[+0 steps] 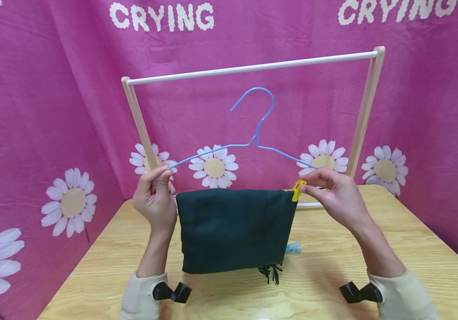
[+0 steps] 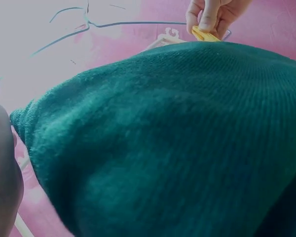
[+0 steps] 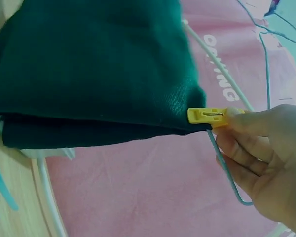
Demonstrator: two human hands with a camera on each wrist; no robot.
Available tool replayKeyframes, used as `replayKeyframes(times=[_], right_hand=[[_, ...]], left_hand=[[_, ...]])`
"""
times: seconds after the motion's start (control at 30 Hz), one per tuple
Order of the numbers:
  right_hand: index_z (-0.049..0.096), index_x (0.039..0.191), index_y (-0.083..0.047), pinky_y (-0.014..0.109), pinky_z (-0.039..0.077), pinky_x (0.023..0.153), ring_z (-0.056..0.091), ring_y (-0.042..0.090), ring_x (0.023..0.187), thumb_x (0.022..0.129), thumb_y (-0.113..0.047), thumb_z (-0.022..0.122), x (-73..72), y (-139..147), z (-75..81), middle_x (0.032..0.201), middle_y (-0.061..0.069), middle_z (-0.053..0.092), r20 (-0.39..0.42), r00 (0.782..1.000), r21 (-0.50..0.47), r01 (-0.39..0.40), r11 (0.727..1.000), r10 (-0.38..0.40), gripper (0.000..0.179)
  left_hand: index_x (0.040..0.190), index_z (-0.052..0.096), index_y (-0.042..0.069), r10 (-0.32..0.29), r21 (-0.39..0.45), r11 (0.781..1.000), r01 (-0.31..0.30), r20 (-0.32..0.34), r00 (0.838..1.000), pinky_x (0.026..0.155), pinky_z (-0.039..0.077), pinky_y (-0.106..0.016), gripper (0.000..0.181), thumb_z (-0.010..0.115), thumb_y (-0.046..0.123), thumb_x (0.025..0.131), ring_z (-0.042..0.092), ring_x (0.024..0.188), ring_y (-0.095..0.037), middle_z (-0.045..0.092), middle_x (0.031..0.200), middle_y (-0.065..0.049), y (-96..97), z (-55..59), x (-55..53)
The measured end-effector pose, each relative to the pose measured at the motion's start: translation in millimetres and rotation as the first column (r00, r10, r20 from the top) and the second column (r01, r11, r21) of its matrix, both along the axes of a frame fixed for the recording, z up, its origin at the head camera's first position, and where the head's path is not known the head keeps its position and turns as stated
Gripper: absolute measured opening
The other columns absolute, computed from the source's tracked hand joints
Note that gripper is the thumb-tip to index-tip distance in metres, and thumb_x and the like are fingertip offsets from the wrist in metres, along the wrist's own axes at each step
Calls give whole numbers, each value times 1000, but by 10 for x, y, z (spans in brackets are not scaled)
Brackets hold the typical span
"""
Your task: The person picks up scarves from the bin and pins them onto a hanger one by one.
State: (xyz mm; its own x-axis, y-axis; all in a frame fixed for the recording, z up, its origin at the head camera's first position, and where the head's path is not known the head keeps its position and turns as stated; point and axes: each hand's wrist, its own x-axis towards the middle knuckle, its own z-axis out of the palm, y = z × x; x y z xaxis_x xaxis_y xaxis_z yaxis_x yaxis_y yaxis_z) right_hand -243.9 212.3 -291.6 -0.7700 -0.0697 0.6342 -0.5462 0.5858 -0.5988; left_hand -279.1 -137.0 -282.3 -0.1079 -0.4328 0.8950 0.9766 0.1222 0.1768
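Observation:
A folded dark green scarf (image 1: 237, 231) with black fringe hangs over the lower bar of a blue wire hanger (image 1: 239, 145). At the hanger's left corner, my left hand (image 1: 154, 200) grips the wire with thumb and fingers. A yellow clothespin (image 1: 299, 191) bites the scarf's upper right corner at the bar, and my right hand (image 1: 339, 195) pinches its handles. The right wrist view shows that clothespin (image 3: 207, 117) on the cloth's edge, beside the bare wire end. Green cloth (image 2: 167, 133) fills most of the left wrist view, hiding much of the left hand.
Behind the hanger stands a rack with a white rail (image 1: 253, 68) and wooden side posts. A light blue clothespin (image 1: 294, 248) lies on the wooden table (image 1: 325, 266), partly behind the scarf. Pink flowered cloth (image 1: 93, 89) surrounds the table's back and sides.

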Motion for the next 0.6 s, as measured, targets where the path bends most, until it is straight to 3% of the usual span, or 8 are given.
replayKeyframes(times=[0.13, 0.27, 0.37, 0.5, 0.6], right_hand=[[73, 110, -10, 18, 55, 67, 72, 7, 90, 88, -16, 76, -30, -52, -24, 100, 8, 76, -4, 1000, 27, 15, 1000, -15, 23], [70, 120, -13, 19, 55, 66, 72, 28, 96, 89, -16, 75, -40, -72, -37, 104, 9, 76, -28, 1000, 70, 12, 997, -11, 31], [67, 127, -15, 25, 53, 70, 69, 26, 98, 89, -14, 74, -37, -84, -34, 108, 9, 75, -81, 997, 88, 26, 996, -19, 39], [66, 130, -19, 37, 51, 85, 63, 10, 103, 87, -12, 76, -9, -91, -12, 115, 5, 73, -164, 985, 60, 56, 997, -45, 45], [70, 125, -20, 31, 50, 89, 59, -2, 101, 87, -13, 77, 10, -68, 2, 113, 3, 74, -186, 982, 64, 47, 997, -34, 39]], left_hand=[[92, 68, -16, 22, -8, 1000, -22, 7, 1000, 48, 41, -15, 34, 78, 15, 85, 43, 45, -8, 58, 64, -8, -19, 0, -9], [94, 70, -13, 82, -35, 996, -80, 45, 996, 47, 37, -14, 31, 77, 16, 85, 41, 47, -5, 51, 61, -13, -49, -28, -53], [96, 71, -11, 120, -50, 992, -117, 63, 991, 47, 35, -15, 24, 77, 10, 85, 40, 47, -4, 48, 60, -14, -82, -56, -97], [98, 73, -8, 185, -52, 982, -182, 64, 981, 48, 31, -14, 26, 77, 14, 84, 38, 50, -4, 44, 60, -13, -133, -79, -148], [97, 74, -6, 229, -36, 973, -227, 59, 972, 49, 29, -14, 30, 78, 21, 84, 38, 52, -3, 42, 60, -13, -166, -78, -170]])
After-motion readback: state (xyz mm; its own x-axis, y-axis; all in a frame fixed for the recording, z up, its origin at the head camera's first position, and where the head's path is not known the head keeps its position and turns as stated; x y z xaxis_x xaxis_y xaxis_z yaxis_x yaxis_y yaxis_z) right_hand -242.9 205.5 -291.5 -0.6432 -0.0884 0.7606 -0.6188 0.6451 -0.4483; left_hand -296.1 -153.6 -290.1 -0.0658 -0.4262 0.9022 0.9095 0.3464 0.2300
